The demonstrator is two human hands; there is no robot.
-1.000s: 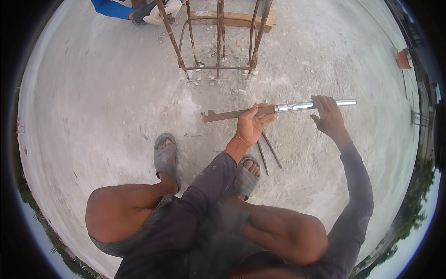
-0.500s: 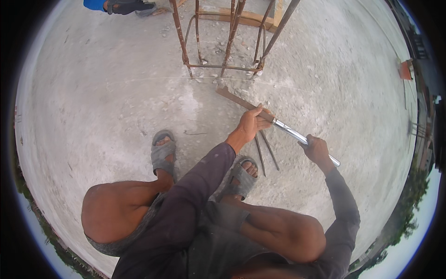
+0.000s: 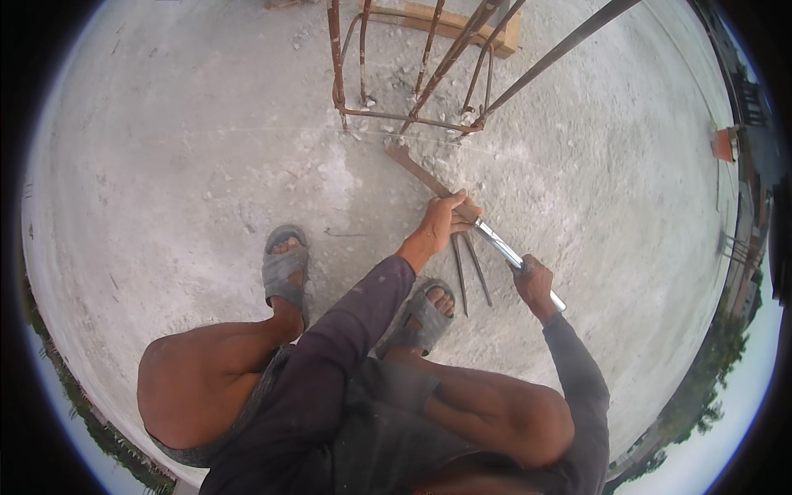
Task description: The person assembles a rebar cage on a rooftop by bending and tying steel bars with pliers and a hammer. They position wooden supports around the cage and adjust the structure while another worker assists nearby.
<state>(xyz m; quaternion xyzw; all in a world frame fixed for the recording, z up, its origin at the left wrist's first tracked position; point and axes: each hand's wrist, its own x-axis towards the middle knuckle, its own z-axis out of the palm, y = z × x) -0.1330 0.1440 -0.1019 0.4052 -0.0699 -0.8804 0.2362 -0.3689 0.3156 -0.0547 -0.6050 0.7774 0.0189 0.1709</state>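
A machete-like tool with a rusty brown blade [image 3: 419, 171], hooked at its far tip, slants across the middle of the view above the concrete. Its handle is a shiny metal tube [image 3: 497, 241]. My left hand [image 3: 441, 219] is closed around the blade's base, where it meets the tube, with the thumb lying along the top. Farther down, my right hand [image 3: 535, 285] grips the tube near its end, which sticks out below the fist. Beneath the tool, two thin dark rods [image 3: 478, 270] lie on the ground beside my right foot.
Ahead of me stands a cage of rusty rebar [image 3: 337, 66], tied with a square ring near the ground. Behind it lies a wooden frame [image 3: 506, 40]. Loose stones and a thin string surround the base. My sandalled left foot [image 3: 285, 272] rests on the concrete.
My right hand has come nearer the left, moving left and slightly down with the handle, so the tool slopes more steeply. The left hand keeps its hold. A person's foot at the top has left view.
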